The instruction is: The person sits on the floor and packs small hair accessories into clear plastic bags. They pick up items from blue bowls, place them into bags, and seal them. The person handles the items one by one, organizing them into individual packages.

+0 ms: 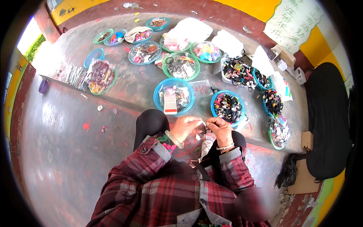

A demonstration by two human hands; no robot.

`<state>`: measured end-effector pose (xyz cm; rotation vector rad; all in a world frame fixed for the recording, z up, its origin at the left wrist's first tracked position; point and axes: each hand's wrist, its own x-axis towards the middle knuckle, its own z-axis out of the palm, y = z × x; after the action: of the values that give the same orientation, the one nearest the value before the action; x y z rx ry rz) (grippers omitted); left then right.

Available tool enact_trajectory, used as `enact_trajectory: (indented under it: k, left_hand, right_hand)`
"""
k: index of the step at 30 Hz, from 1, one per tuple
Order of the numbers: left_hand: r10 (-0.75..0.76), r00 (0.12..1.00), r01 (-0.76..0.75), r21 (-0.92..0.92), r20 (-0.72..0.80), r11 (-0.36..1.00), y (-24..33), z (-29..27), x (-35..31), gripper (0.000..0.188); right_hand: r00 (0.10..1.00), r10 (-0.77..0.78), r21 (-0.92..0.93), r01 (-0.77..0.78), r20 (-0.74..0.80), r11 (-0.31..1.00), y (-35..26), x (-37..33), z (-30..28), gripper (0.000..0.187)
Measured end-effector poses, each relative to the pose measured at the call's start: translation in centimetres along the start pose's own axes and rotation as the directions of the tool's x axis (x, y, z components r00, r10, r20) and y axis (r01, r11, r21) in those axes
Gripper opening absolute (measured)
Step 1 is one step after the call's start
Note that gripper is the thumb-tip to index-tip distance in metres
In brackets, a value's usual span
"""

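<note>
My left hand and my right hand meet in front of me above my knees, fingers pinched together on a small dark item that is too small to make out, with a thin white strip sticking up between the fingertips. A small clear packet lies on my lap just below the hands. Directly ahead sit a blue bowl with a pink-and-white card stack and a blue bowl of dark hair ties.
Several green and blue bowls of colourful small accessories spread over the raised concrete step, with clear packets, white bags and small cardboard boxes. A black bag stands at right, a purple cup at left.
</note>
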<state>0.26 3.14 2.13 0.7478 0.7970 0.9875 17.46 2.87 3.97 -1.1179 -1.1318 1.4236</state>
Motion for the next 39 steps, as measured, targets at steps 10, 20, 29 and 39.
enact_trajectory:
  k: [10,20,29,39]
  left_hand:
    - [-0.093,0.979,0.113,-0.105,0.181,0.988,1.3,-0.4,-0.4,0.025]
    - [-0.106,0.955,0.175,-0.239,0.277,0.955,0.8,-1.5,-0.1,0.030]
    - [-0.083,0.980,0.116,-0.184,0.179,0.976,0.9,-0.5,-0.1,0.025]
    - [-0.084,0.994,0.096,-0.170,0.075,0.981,-0.2,-0.9,0.3,0.015]
  right_hand:
    - [0.996,0.075,0.115,-0.070,-0.043,0.991,-1.0,-0.7,0.3,0.012]
    - [0.997,-0.076,0.030,0.075,0.033,0.997,-0.4,-0.8,-0.4,0.018]
    - [0.990,-0.132,-0.140,0.138,0.045,0.981,-0.3,-0.8,0.0,0.022]
    - [0.974,-0.208,-0.255,0.225,0.092,0.940,0.5,-0.6,-0.3,0.027]
